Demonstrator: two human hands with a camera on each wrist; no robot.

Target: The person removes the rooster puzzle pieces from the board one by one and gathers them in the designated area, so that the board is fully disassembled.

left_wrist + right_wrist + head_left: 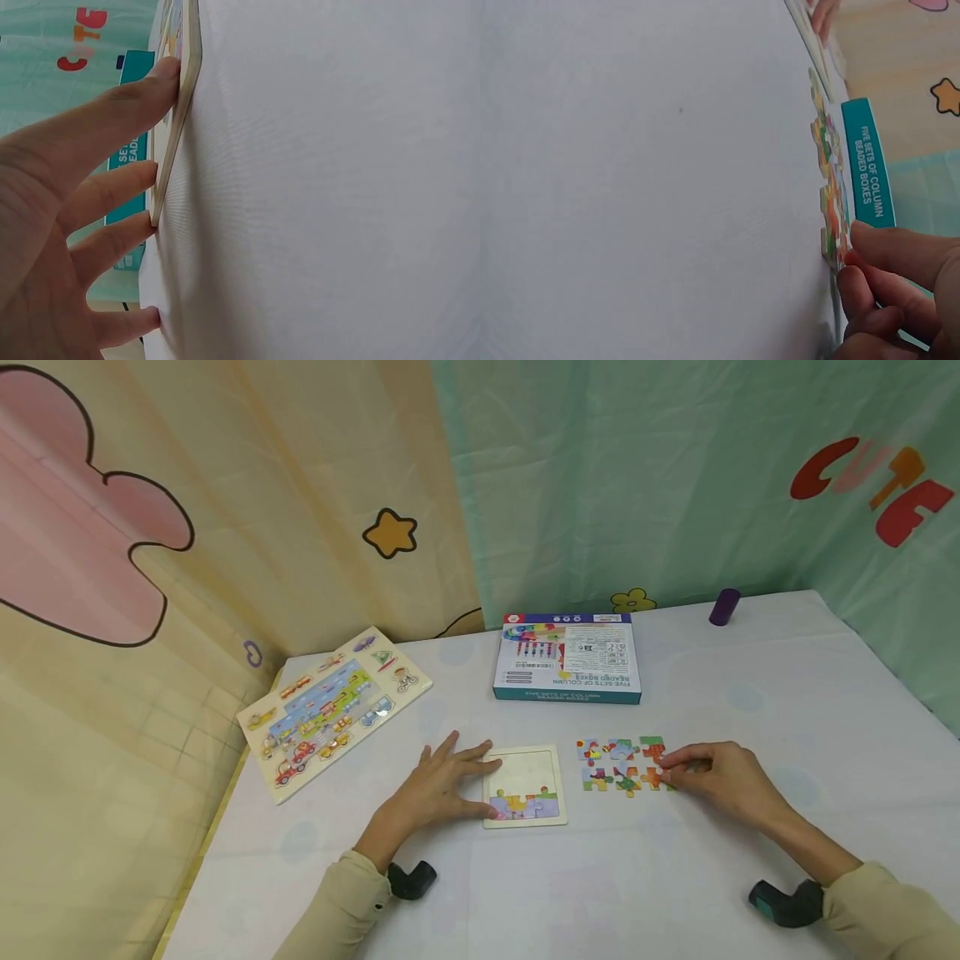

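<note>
My left hand (pixel 438 785) spreads its fingers over the left edge of a small wooden puzzle tray (pixel 525 757). Its thumb (pixel 161 79) presses on the tray's near rim, and two fingertips touch the side. A row of joined jigsaw pieces (pixel 517 807) fills the tray's near part; bare wood shows beyond. To the right, several loose jigsaw pieces (pixel 622 750) lie face up in two rows. My right hand (pixel 723 777) is at the right end of these rows, thumb and forefinger pinching a reddish puzzle piece (pixel 651 777), partly hidden by the fingers.
A teal-edged bead game box (pixel 567 660) lies behind the tray. Back left is a larger vehicle puzzle board (pixel 337 710). A purple cylinder (pixel 724 607) stands near the back edge of the white table (pixel 562 893). Printed curtains (pixel 637 468) hang behind.
</note>
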